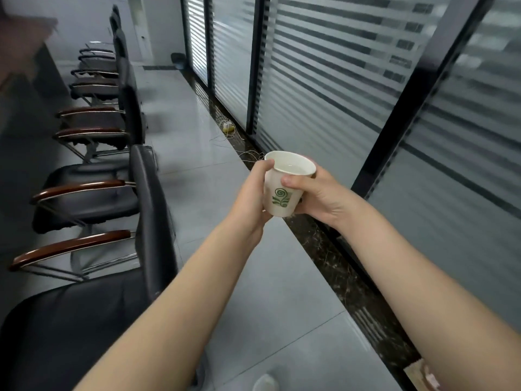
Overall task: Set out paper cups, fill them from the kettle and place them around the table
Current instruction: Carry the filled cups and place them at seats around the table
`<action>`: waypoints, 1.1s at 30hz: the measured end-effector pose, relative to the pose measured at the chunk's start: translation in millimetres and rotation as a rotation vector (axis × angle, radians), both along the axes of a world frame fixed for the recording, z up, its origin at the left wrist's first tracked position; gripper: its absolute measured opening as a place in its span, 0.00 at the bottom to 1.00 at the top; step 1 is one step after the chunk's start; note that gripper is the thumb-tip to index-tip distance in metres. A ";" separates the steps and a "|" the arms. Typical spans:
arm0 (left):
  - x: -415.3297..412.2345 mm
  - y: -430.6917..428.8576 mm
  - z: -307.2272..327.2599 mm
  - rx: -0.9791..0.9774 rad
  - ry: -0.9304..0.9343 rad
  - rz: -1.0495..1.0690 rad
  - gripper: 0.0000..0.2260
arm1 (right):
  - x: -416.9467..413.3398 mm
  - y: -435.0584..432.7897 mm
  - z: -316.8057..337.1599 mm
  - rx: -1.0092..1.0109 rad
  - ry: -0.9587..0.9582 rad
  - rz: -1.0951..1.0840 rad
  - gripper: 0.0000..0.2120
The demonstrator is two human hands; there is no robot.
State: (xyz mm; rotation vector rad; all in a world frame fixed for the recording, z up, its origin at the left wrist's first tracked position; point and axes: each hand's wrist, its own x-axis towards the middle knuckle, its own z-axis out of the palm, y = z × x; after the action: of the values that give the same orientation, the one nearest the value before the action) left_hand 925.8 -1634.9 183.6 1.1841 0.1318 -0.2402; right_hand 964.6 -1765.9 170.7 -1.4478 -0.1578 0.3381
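Note:
A white paper cup with a green swirl print is held out in front of me over the grey floor, upright and slightly tilted, with clear liquid inside. My left hand wraps its left side, thumb near the rim. My right hand grips its right side, thumb across the front above the print. The kettle and the other cups are out of view.
A row of black office chairs with brown wooden armrests lines the left, tucked toward a dark table edge at the far left. Frosted striped glass partitions run along the right. A power strip with loose cables lies on the floor by the glass.

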 end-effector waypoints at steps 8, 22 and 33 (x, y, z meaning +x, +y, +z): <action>122.6 -42.0 -18.3 0.018 0.018 0.109 0.18 | 123.1 -34.9 -8.0 0.029 0.000 0.072 0.29; 330.3 3.4 -36.8 0.068 -0.027 0.304 0.16 | 359.5 16.2 -19.6 -0.014 -0.008 0.314 0.33; 489.0 134.4 -61.9 0.129 -0.030 0.720 0.12 | 552.9 177.0 -25.4 -0.063 -0.046 0.741 0.33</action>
State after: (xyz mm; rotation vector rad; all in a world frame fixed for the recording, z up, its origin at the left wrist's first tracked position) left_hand 1414.8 -1500.5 121.8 1.1947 0.5385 0.4242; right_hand 1517.5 -1589.0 145.3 -1.4184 -0.7327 0.9165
